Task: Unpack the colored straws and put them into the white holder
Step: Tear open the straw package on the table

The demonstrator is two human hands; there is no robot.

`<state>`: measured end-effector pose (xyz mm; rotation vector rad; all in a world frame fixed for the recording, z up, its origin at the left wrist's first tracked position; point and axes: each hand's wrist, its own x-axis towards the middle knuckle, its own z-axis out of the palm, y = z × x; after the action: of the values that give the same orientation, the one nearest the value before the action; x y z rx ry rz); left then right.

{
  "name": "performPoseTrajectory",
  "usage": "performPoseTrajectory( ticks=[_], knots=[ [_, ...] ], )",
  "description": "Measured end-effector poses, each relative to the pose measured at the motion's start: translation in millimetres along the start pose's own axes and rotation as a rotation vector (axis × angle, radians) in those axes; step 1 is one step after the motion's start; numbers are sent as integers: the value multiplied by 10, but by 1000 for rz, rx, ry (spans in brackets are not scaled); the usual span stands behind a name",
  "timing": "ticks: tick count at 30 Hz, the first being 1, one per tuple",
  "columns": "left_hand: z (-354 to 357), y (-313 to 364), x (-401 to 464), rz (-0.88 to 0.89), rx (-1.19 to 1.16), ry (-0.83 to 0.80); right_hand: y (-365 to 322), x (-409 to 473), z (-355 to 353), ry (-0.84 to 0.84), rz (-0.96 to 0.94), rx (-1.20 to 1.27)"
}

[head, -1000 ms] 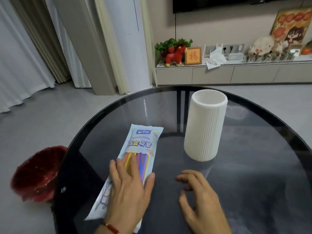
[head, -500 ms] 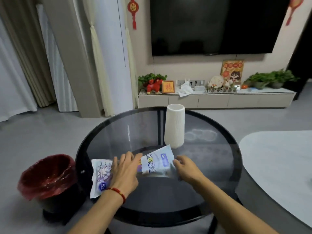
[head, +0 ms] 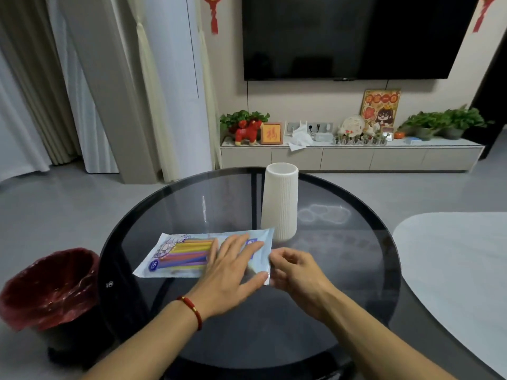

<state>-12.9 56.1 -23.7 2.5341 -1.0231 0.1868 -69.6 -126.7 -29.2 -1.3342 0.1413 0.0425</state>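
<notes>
A sealed straw packet (head: 181, 253) lies crosswise on the round dark glass table (head: 348, 272), with colored straws showing through its clear window. My left hand (head: 233, 270) lies spread on the packet's right half and pins it down, thumb at its near edge. At the packet's right end, my right hand (head: 296, 272) has its fingers curled and its thumb and forefinger on the edge. The white ribbed holder (head: 281, 201) stands upright just behind the packet's right end, not touched by either hand. Its inside is hidden.
A bin with a red liner (head: 49, 289) stands on the floor left of the table. A pale rounded surface (head: 452, 264) lies to the right. A low cabinet (head: 351, 157) with plants and ornaments runs along the far wall under a dark television.
The packet has turned from pointing away from me to lying crosswise. My left hand has slid to its right half, and my right hand has come to its right edge. My head has pulled back.
</notes>
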Motion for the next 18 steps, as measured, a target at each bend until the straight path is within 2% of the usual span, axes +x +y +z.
performPoseTrajectory(
  ticks=[4,10,13,18],
  knots=[
    [-49,-10,78,-34,-174,54,106,77,12,-17,51,145],
    [-128,29,171,-122,-168,150,163,151,119,-86,83,244],
    [-174,19,144,-139,-208,136,118,161,133,-105,31,154],
    [-199,26,100,-179,-205,84,51,148,164,-85,-78,-189]
  ],
)
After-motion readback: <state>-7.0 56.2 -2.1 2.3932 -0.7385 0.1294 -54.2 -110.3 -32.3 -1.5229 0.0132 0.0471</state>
